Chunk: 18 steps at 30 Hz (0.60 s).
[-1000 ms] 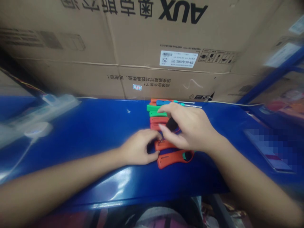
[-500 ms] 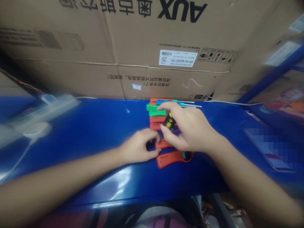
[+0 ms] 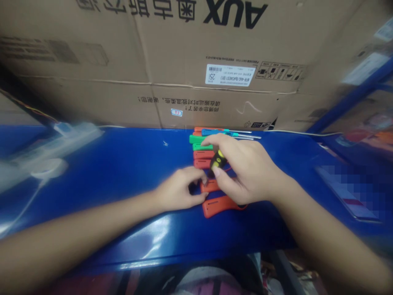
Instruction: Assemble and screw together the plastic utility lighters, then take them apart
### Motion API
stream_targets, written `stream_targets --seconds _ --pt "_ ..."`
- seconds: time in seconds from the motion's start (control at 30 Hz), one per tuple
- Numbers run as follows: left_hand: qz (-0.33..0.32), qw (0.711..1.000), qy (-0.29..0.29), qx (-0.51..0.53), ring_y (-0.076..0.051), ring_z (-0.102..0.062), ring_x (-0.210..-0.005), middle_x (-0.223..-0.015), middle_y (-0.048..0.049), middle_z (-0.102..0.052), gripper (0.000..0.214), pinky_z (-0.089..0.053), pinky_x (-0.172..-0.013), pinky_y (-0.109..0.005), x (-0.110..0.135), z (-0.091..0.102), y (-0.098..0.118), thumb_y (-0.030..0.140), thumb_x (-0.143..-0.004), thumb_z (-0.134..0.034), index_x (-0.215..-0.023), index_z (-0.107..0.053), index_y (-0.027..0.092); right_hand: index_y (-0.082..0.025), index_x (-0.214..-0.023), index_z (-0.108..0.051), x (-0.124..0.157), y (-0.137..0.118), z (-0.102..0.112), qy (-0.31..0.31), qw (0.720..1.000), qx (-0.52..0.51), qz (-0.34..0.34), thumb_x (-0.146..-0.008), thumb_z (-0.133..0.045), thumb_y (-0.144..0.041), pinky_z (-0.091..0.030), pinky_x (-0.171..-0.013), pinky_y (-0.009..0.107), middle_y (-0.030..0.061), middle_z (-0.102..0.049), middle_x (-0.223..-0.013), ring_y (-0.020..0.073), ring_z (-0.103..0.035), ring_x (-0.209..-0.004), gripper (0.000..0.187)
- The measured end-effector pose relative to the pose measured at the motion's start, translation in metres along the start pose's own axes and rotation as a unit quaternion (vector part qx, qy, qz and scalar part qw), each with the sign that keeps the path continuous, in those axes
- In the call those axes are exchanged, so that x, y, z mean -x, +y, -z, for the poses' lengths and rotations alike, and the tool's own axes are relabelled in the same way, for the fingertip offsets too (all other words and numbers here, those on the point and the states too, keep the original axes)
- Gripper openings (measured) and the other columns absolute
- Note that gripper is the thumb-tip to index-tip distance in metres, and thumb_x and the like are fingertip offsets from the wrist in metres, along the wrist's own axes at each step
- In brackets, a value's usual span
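My right hand (image 3: 245, 168) is closed around a short black-and-yellow tool (image 3: 217, 162), which slants down to the left above an orange long-neck lighter (image 3: 211, 186). Its lower tip is dark and hard to make out. My left hand (image 3: 181, 189) rests on the blue table, thumb and forefinger curled about the left end of that orange lighter. Nearer me lies another orange lighter (image 3: 219, 205), its right end partly behind my right hand. Beyond the hands, red lighters (image 3: 203, 155) and green lighters (image 3: 198, 139) are lined up, partly covered by my right fingers.
At the back of the row, a blue-handled lighter (image 3: 211, 132) shows a thin metal rod. A large cardboard box (image 3: 116, 94) stands behind the blue table (image 3: 138, 155). A white power strip (image 3: 67, 143) and round white charger (image 3: 50, 167) lie left; a flat phone-like device (image 3: 353, 203) lies right.
My right hand has moved slightly toward me, bringing the black-and-yellow tool lower over the orange lighter and covering more of the nearest one. My left hand has stayed put.
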<state>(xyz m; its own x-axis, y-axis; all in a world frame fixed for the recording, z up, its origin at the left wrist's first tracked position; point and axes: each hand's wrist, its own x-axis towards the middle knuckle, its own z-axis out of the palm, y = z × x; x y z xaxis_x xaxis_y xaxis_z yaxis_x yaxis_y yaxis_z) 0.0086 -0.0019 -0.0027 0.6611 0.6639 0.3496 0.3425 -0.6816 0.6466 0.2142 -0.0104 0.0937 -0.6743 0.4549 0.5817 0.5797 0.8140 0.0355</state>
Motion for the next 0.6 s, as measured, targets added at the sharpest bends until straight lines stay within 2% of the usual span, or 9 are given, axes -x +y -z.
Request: stream_targets --seconds 0.1,0.17,0.27,0.4,0.53,0.6 --pt "0.004 1.0 0.001 0.001 -0.016 -0.062 -0.078 -0.087 0.0003 -0.067 0.015 -0.047 -0.071 -0.027 0.0004 -0.0002 -0.0005 0.016 -0.077 -0.07 -0.088 -0.061 0.018 -0.015 -0.102 -0.063 -0.0001 0.0003 0.0002 0.007 1.0 0.022 -0.012 -0.088 -0.053 -0.033 -0.038 -0.055 0.029 0.0006 -0.071 -0.075 0.0172 -0.065 -0.062 0.025" --pt "0.005 1.0 -0.006 -0.002 -0.016 -0.062 -0.08 -0.089 -0.0003 -0.067 0.016 -0.047 -0.072 -0.027 0.0006 -0.0003 -0.0007 0.016 -0.076 -0.07 -0.09 -0.062 0.018 -0.017 -0.096 -0.063 -0.0005 0.0004 0.0007 0.006 1.0 0.019 -0.023 -0.088 -0.054 -0.029 -0.036 -0.054 0.029 -0.0023 -0.067 -0.067 0.0156 -0.062 -0.057 0.018" --pt "-0.001 1.0 -0.004 -0.004 -0.016 -0.062 -0.08 -0.088 -0.0002 -0.067 0.016 -0.047 -0.072 -0.027 0.0009 -0.0006 -0.001 0.014 -0.076 -0.069 -0.09 -0.062 0.018 -0.016 -0.105 -0.061 -0.0013 -0.0004 0.0018 -0.008 0.999 -0.017 -0.038 -0.086 -0.055 -0.03 -0.038 -0.057 0.027 -0.0004 -0.071 -0.079 0.0152 -0.064 -0.064 0.024" --pt "-0.005 1.0 0.006 -0.005 -0.014 -0.061 -0.077 -0.086 0.001 -0.067 0.017 -0.046 -0.07 -0.026 0.0008 -0.0009 -0.0008 0.014 -0.076 -0.071 -0.09 -0.061 0.018 -0.018 -0.106 -0.061 -0.0014 -0.0027 0.0015 -0.012 0.997 -0.035 -0.064 -0.089 -0.058 -0.032 -0.041 -0.058 0.026 -0.0003 -0.072 -0.085 0.0141 -0.065 -0.067 0.022" --pt "-0.006 1.0 0.005 -0.003 -0.015 -0.061 -0.079 -0.085 0.001 -0.065 0.014 -0.046 -0.071 -0.026 0.0001 -0.0002 -0.0002 0.015 -0.077 -0.07 -0.087 -0.06 0.018 -0.013 -0.125 -0.055 -0.0002 -0.0029 0.0003 -0.013 0.998 -0.044 -0.035 -0.086 -0.051 -0.024 -0.047 -0.068 0.029 0.0096 -0.071 -0.118 0.0196 -0.069 -0.092 0.041" --pt "-0.006 1.0 0.006 -0.002 -0.015 -0.061 -0.077 -0.083 0.0012 -0.065 0.014 -0.046 -0.07 -0.026 -0.0001 0.0001 0.0 0.015 -0.077 -0.07 -0.087 -0.06 0.018 -0.012 -0.122 -0.058 0.0001 -0.002 -0.0001 -0.01 0.999 -0.027 -0.031 -0.087 -0.052 -0.029 -0.047 -0.066 0.03 0.0092 -0.073 -0.112 0.0208 -0.07 -0.089 0.039"
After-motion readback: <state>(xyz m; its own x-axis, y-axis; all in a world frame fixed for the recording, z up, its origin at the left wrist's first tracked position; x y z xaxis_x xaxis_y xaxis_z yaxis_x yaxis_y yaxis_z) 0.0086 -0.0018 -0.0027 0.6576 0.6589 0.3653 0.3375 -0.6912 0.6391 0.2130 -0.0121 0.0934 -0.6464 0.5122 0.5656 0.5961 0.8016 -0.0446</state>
